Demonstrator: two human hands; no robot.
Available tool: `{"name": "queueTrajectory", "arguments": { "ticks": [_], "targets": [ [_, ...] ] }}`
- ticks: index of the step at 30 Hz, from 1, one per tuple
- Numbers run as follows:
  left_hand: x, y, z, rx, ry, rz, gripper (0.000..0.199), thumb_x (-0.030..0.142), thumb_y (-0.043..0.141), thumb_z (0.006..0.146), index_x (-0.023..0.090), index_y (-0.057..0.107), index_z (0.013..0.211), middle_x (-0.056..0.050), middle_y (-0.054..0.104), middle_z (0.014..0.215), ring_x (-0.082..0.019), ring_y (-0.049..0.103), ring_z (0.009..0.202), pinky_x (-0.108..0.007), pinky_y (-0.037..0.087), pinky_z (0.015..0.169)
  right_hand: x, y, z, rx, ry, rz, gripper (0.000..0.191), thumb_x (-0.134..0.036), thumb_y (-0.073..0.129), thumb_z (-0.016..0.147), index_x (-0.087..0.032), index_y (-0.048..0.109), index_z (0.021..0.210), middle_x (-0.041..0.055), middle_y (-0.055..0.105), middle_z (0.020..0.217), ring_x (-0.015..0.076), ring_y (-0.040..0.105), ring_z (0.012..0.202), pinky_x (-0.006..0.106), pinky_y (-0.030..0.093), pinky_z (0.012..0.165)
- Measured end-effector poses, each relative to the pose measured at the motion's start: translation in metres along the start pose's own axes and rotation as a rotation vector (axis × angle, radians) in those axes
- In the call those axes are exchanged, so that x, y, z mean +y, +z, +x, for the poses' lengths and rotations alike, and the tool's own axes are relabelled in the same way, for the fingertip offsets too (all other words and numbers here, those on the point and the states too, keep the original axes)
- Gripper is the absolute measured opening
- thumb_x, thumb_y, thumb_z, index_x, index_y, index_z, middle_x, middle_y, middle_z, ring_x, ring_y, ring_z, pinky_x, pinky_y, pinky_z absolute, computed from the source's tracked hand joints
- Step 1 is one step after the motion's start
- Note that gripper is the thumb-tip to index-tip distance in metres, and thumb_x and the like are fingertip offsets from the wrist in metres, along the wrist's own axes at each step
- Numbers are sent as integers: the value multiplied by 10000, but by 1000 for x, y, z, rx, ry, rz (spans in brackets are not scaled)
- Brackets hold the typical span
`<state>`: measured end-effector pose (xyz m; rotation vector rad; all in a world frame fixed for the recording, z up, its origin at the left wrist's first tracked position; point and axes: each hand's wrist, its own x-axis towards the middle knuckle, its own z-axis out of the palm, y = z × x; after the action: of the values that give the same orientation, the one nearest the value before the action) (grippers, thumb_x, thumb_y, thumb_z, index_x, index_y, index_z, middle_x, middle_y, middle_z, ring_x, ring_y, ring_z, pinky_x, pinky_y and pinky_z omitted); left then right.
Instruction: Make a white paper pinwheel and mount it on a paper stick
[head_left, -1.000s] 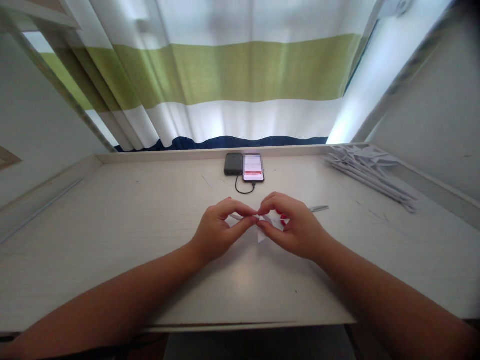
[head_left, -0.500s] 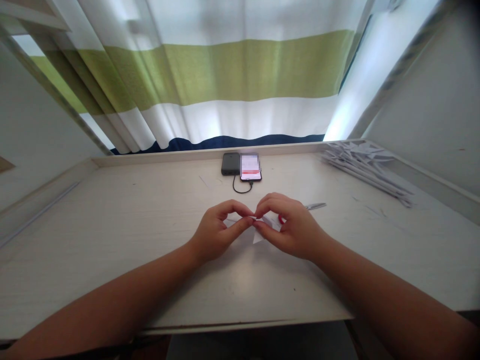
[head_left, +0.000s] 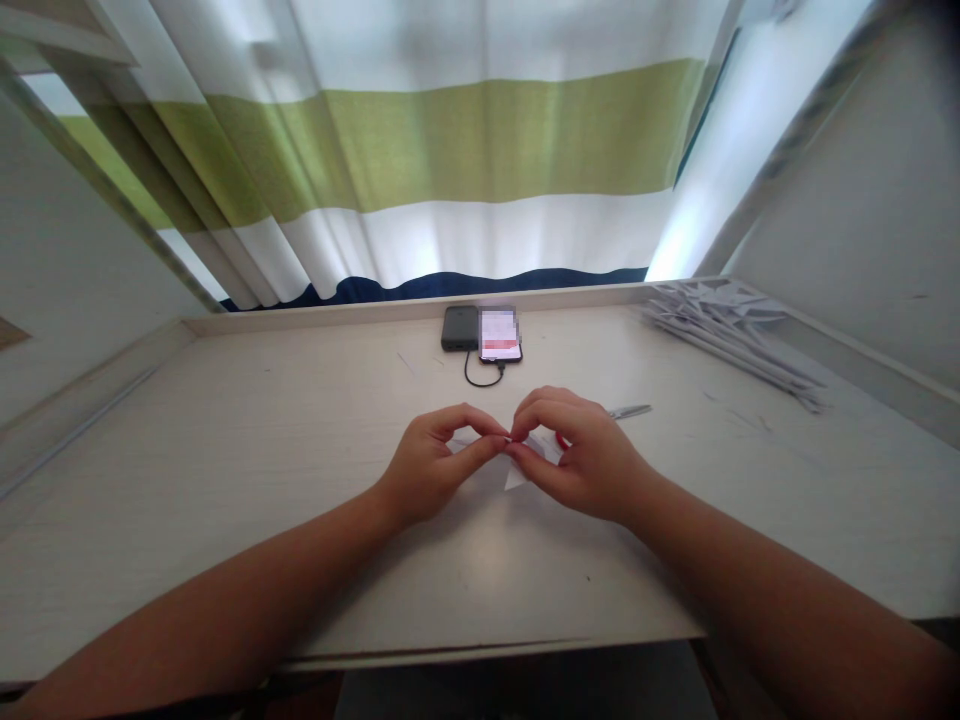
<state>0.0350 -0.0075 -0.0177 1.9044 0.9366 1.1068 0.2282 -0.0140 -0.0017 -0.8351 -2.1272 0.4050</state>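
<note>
Item one: a piece of white paper (head_left: pixel 515 478), folded, with at least one pointed corner. It lies between the two hands, at the meeting of the fingertips, above the near-middle part of the desk. Part of it shows through the opening between right thumb and forefinger; the pointed corner hangs below the right thumb, toward the desk edge. A thin pale portion also shows inside the curve of the left thumb and forefinger. The rest is hidden by the fingers, so its full shape cannot be told.

Left hand (head_left: pixel 426 465): thumb and forefinger bowed into a loop, tips pressed together on the paper's edge. Right hand (head_left: pixel 589 452): the same pinch, mirrored, thumb below and forefinger above, closed on the paper right beside the left fingertips.

Scissors (head_left: pixel 630 412): metal blades, red handle partly covered by the right hand; flat on the desk just beyond it, blades pointing right.

Smartphone (head_left: pixel 500 335): screen lit, face up, near the far edge. Power bank (head_left: pixel 460 329): dark, boxy, directly left of the phone. Cable (head_left: pixel 484 384): black, short, curved in a loop, plugged into the phone's near end.

Paper strips (head_left: pixel 739 340): white, heaped, far right corner.

Desk (head_left: pixel 225 450): pale, wood-grained, with a raised rim. Curtain (head_left: pixel 450 140): white with a broad green band, behind the desk.
</note>
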Motion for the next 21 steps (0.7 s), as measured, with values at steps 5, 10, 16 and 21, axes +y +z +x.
{"name": "queueTrajectory", "arguments": {
  "ticks": [5,10,16,21],
  "targets": [
    [4,-2,1,-34,7,24,104,275,629,820,183,676,834,-37,698,832,-170,633,806,-355,469,874,-1,1,-1,-12,5,15,54,-161,598,771,-198,563,756,18,597,743,164,534,721,332,421,700],
    [6,-4,1,-53,22,115,107,284,614,828,189,663,827,-29,696,842,-162,629,798,-346,463,877,-3,3,0,-50,33,64,99,-101,563,778,-194,557,746,20,581,770,164,537,748,328,419,709],
    [4,-3,-1,-45,27,202,111,287,600,832,183,641,837,-22,690,829,-156,627,787,-340,443,896,-4,4,-1,-76,68,50,118,-86,530,802,-190,535,748,24,570,798,166,529,771,338,404,732],
    [3,-4,-1,-51,37,253,114,286,576,845,186,627,825,-30,680,835,-169,625,814,-360,424,924,-3,6,-2,-56,112,16,114,-87,555,768,-193,513,776,16,561,778,169,514,744,341,400,716]
  ]
}}
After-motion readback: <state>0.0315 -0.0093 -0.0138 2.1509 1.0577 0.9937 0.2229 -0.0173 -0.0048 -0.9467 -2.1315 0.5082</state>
